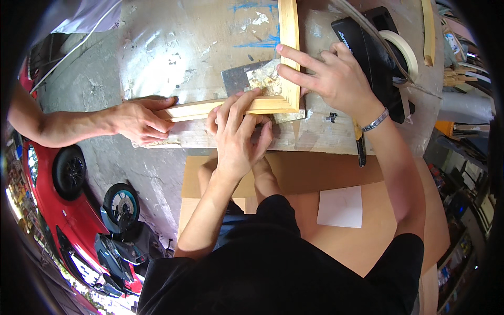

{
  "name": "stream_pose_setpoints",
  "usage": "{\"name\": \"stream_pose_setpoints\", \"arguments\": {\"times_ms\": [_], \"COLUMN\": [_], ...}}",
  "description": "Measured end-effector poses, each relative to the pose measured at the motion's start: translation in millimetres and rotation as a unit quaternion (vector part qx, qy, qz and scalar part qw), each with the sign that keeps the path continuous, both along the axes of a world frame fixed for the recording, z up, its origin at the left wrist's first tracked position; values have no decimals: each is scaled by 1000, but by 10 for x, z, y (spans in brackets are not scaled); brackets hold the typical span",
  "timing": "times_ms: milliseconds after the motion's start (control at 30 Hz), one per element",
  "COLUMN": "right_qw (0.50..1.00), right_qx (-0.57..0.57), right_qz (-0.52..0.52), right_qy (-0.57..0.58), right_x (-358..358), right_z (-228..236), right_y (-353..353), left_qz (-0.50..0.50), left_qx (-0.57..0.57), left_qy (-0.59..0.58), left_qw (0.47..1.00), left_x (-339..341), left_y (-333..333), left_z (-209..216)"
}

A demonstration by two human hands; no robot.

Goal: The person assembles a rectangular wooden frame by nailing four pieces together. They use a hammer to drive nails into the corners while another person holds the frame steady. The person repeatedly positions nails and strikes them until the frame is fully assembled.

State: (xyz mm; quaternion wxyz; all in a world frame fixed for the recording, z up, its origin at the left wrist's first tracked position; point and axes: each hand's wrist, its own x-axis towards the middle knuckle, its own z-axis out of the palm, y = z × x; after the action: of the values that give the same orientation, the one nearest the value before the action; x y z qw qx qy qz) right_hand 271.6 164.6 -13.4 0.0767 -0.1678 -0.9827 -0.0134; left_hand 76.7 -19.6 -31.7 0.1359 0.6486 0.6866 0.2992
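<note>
A pale wooden frame (290,31) lies on the worktable, its mitred corner pointing toward me on the right. My left hand (236,134) is closed around the near rail, a little left of that corner. Across the right-hand rail reach two fingers of my right hand (336,79), with the thumb partly hidden at the outer edge; the other fingers are bent away from the wood. Farther left, another person's hand (144,121) grips the end of the near rail. Beneath the corner are a dark flat plate (236,77) and a stained, crusty scrap (265,79).
Right of my right hand sit a black case (362,58) and a masking tape roll (409,55). A yellow-and-black utility knife (360,147) lies at the worktable's (178,31) near edge. White paper (340,207) rests on cardboard (299,210). A motorcycle (126,241) and red car (63,210) stand left.
</note>
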Motion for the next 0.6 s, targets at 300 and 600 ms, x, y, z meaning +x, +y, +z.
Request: {"name": "stream_pose_setpoints", "arguments": {"times_ms": [300,600], "right_qw": [1000,914], "right_qx": [8,-184], "right_qz": [4,-320], "right_qy": [-11,169], "right_x": [24,520], "right_z": [281,372], "right_y": [-157,-1341], "left_qz": [-30,-59], "left_qx": [-17,-36], "left_qy": [-67,-119], "left_qw": [997,991], "left_x": [-121,-120], "left_y": [33,424], "left_z": [213,312]}}
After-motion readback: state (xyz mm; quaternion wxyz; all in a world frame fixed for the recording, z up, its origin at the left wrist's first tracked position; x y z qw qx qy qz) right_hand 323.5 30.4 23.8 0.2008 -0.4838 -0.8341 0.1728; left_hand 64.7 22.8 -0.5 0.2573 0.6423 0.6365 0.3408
